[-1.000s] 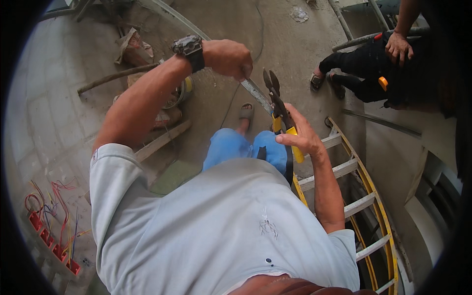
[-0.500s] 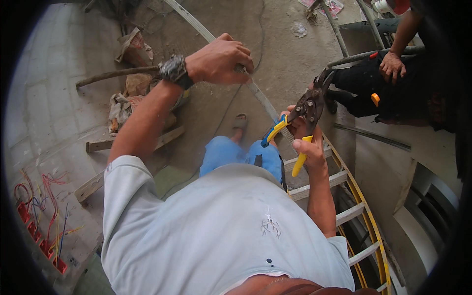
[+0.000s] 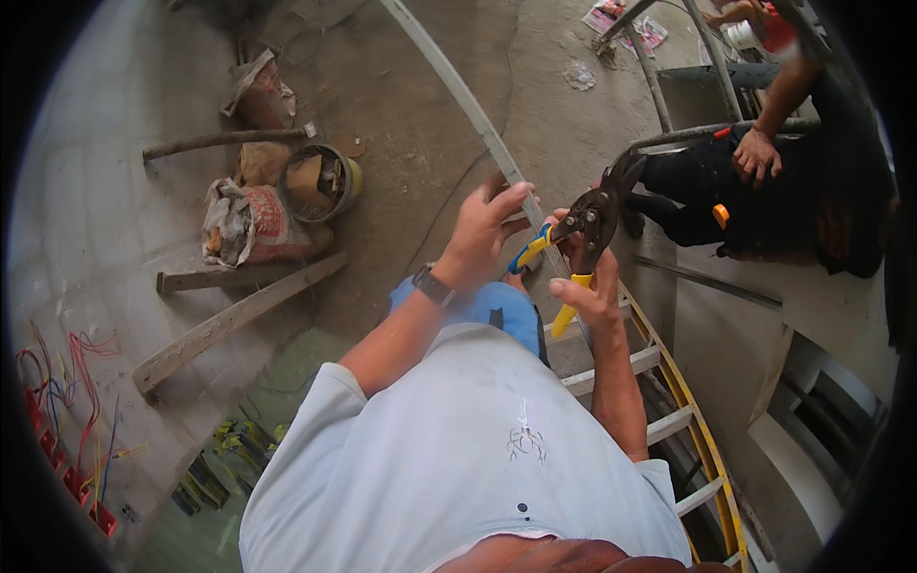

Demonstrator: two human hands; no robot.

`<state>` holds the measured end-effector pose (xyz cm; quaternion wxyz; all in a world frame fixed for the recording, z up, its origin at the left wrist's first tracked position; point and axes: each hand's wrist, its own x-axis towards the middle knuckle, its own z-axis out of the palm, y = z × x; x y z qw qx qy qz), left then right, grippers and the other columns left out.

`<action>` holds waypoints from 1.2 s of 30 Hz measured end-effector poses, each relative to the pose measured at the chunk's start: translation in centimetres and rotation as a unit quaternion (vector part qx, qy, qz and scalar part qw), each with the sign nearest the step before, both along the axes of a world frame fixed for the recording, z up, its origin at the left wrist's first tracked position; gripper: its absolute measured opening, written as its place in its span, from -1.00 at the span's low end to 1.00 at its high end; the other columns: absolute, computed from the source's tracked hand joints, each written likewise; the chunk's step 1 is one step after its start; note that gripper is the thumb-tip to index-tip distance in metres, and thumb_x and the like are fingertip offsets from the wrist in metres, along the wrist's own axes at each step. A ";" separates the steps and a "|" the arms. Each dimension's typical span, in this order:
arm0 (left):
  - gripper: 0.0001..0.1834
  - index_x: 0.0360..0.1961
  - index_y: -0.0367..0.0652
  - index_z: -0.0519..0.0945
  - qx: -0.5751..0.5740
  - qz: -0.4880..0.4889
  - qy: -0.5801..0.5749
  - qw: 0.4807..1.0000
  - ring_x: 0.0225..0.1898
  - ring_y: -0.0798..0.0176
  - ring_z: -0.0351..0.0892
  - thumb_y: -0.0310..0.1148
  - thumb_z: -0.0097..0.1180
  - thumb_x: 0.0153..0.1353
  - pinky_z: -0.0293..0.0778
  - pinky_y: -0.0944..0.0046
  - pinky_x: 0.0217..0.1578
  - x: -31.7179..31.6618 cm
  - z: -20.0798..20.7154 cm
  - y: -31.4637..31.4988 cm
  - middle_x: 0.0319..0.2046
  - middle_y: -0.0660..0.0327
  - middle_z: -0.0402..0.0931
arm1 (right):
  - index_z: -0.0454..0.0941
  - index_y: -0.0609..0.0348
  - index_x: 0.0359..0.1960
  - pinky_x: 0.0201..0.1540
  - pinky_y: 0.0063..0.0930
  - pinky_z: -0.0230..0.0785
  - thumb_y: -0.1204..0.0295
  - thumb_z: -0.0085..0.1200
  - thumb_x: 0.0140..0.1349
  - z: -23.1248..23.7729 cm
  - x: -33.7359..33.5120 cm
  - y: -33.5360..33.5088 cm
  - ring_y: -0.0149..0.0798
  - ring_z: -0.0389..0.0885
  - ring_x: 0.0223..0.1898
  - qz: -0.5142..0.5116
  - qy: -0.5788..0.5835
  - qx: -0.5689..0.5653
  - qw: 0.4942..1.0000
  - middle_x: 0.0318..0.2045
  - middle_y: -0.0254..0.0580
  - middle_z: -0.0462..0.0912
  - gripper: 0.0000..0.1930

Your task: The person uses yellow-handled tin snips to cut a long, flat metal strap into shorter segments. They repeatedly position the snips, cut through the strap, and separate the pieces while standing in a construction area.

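A long, narrow light-grey metal strip (image 3: 465, 96) slants from the top of the view down toward my waist. My left hand (image 3: 478, 234) is at its lower part, thumb on one side and fingers behind, closed around it. In my right hand (image 3: 594, 291) is a pair of tin snips (image 3: 600, 218) with dark jaws and yellow-and-blue handles. The handles are spread, and the jaws point up and to the right. The strip's near end passes beside the right palm; whether those fingers also grip it is partly hidden.
A yellow-railed ladder (image 3: 702, 430) stands close on my right. Another person's hand (image 3: 757, 156) rests on dark trousers beside metal tubing (image 3: 650, 76). To the left are a bucket (image 3: 351, 181), a torn sack (image 3: 272, 224), wooden lengths (image 3: 234, 320) and loose wires (image 3: 81, 382).
My left hand has come down along the strip, from far up it to close beside my right hand. The right hand still holds the snips, shifted slightly left.
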<state>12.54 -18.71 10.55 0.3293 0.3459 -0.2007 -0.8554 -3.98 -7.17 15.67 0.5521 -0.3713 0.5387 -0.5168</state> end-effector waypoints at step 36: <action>-0.46 0.02 -0.25 0.63 -0.238 -0.219 -0.264 0.909 -0.23 0.37 0.51 0.08 -0.06 0.63 0.50 0.31 -0.15 17.0 3.0 -7.1 -0.25 0.29 0.53 | 0.21 0.21 0.59 0.54 -0.24 0.10 0.10 0.38 0.07 -6.0 2.8 10.1 -0.10 0.43 0.41 0.091 -0.236 0.306 0.918 0.36 0.01 0.51 0.05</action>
